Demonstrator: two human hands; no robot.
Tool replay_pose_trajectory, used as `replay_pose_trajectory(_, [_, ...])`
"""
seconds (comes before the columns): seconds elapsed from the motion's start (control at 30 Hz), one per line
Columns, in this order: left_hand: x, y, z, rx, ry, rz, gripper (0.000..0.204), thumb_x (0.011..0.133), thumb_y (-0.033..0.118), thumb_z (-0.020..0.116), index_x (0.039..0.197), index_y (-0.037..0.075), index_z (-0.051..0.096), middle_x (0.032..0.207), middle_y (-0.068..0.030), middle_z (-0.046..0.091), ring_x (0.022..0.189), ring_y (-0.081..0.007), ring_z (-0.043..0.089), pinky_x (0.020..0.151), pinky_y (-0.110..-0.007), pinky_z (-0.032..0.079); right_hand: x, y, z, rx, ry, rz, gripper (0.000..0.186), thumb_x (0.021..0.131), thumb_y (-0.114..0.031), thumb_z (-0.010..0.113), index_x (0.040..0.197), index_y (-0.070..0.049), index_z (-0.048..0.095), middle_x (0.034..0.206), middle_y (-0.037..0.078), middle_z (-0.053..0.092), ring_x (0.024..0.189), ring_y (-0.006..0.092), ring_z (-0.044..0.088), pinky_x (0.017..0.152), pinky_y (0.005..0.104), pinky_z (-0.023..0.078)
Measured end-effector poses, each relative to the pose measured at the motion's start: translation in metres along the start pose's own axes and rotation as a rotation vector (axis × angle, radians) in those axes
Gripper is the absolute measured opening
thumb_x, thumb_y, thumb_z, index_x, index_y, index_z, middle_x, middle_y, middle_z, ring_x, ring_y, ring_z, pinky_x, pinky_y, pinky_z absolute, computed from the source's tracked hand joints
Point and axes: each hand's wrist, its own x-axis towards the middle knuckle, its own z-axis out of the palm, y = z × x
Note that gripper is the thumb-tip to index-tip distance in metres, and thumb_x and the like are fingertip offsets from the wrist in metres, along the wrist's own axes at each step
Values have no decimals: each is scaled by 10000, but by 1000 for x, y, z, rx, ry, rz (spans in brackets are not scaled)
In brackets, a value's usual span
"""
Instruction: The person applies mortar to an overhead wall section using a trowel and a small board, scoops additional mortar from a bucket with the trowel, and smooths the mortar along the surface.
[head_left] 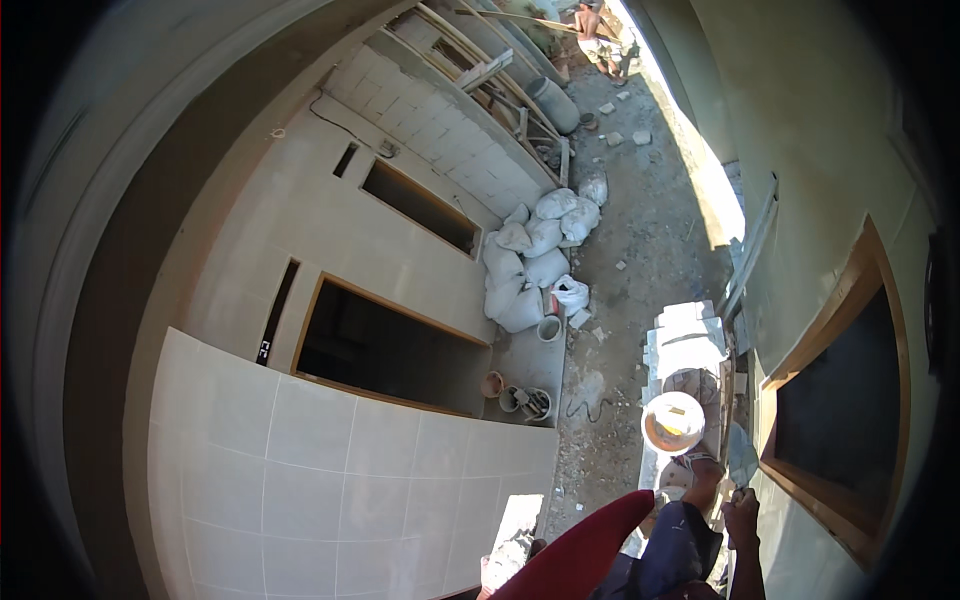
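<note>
My right hand (741, 516) is closed round the handle of a trowel (742, 456), its broad blade pointing up beside the right wall. At the lower edge my left hand (538, 547) shows only as a few dark fingertips, bent at the edge of a pale flat board (519, 514) with lumpy whitish mortar (506, 562) on it. A red sleeve (590, 545) hides the rest of that hand. Ahead of my bent leg and sandalled foot (700, 462), a white bucket (673, 423) stands with a yellowish thing inside.
White blocks (684, 335) are stacked beyond the bucket. Filled white sacks (545, 235) lie along the left wall, with small buckets (538, 402) nearer me. A dark doorway (840, 400) opens at right. Far off, a person (597, 35) holds a long pole.
</note>
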Motion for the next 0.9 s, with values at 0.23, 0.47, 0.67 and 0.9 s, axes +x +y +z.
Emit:
replay_pose_trajectory(0.23, [-43,8,54,417,372,119,476,884,394,650,1255,99,602,1116,-186,631,923,-290,631,718,-424,520,35,-184,20,401,-300,-314,394,892,-186,588,1205,44,525,1035,246,631,976,352,640,895,449,496])
replay_pose_trajectory(0.47, [37,32,61,142,622,55,422,906,305,587,1232,38,571,1072,-173,607,853,-259,575,667,-368,496,38,-391,6,489,-322,-764,458,978,-280,563,1320,17,501,798,74,600,585,107,522,530,278,442])
replay_pose_trajectory(0.67, [122,74,24,-866,9,210,360,953,212,499,1225,-22,531,1012,-150,584,779,-221,525,599,-305,478,42,-487,-38,634,-728,-768,483,995,-341,568,1348,-20,492,792,28,564,578,71,494,515,231,418])
replay_pose_trajectory(0.9, [216,156,24,-723,-70,408,344,957,166,538,1225,-48,509,990,-161,570,734,-192,568,548,-248,505,52,-438,-38,1001,-962,-524,589,865,-328,739,1254,26,474,811,72,579,550,127,546,467,275,442])
